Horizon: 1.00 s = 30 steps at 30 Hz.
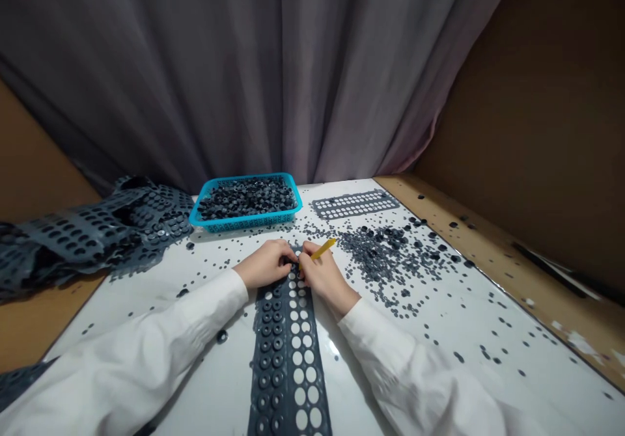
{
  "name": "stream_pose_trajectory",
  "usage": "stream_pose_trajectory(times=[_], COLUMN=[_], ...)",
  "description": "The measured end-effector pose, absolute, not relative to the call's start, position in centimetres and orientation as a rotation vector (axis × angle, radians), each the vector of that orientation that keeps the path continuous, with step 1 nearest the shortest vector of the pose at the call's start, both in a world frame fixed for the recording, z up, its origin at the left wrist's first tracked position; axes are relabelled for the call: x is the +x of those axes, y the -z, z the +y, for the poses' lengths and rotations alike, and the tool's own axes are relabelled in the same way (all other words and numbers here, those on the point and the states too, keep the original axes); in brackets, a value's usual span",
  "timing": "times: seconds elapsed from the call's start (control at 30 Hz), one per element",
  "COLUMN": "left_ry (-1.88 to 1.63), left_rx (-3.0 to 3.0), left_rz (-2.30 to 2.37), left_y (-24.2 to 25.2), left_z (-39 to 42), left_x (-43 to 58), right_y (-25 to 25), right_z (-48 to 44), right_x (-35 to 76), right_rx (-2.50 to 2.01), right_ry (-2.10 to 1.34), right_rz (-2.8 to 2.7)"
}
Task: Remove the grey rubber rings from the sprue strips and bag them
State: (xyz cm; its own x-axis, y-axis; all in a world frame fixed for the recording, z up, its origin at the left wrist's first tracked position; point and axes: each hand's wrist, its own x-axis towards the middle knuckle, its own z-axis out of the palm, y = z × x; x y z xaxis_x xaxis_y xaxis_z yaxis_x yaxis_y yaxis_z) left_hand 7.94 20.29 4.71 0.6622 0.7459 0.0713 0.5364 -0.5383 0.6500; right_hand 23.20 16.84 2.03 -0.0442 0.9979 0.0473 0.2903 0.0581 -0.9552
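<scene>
A long dark grey rubber strip (pixel 287 351) lies lengthwise on the white table in front of me. Ring-shaped pieces fill its left two rows, while the right two rows are mostly round holes showing white. Over the strip's far end, my left hand (pixel 266 263) has its fingers closed at a dark spot; whatever they pinch is too small to make out. Close beside it, my right hand (pixel 326 278) grips a yellow pen-like tool (pixel 324 248), its lower tip hidden by the fingers. Both hands nearly touch each other.
A blue basket (pixel 247 221) full of small black rubber pieces stands at the back. Perforated rubber sheets (pixel 83 237) are heaped at left. A second holed strip (pixel 355 204) lies at the back right, near a scattered pile of small dark discs (pixel 378 254). A grey curtain (pixel 273 71) hangs behind.
</scene>
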Motion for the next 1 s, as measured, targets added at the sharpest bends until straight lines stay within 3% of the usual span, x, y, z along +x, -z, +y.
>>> stream_pose_trajectory(times=[0.27,0.47,0.67,1.0], left_ry=[-0.294,-0.475,-0.804,-0.828], left_rx=[2.396,2.248,1.607,0.972], left_rz=[0.908,0.893,1.021,0.773], left_y=[-4.2,-6.7,-7.8,-4.4], left_z=[20.6,21.9,21.7,19.1], left_x=[8.8,7.9,6.1,5.8], right_y=[-1.6,-1.6,-1.9,-3.4], right_z=[17.0,17.0,16.8,17.1], right_x=[23.3,23.3,23.4,24.1], right_rx=[-1.366,-1.353,-1.324,-1.244], right_ry=[-1.007,-1.027,-1.084,-1.142], right_rz=[-1.490,-1.494,-1.454,-1.252])
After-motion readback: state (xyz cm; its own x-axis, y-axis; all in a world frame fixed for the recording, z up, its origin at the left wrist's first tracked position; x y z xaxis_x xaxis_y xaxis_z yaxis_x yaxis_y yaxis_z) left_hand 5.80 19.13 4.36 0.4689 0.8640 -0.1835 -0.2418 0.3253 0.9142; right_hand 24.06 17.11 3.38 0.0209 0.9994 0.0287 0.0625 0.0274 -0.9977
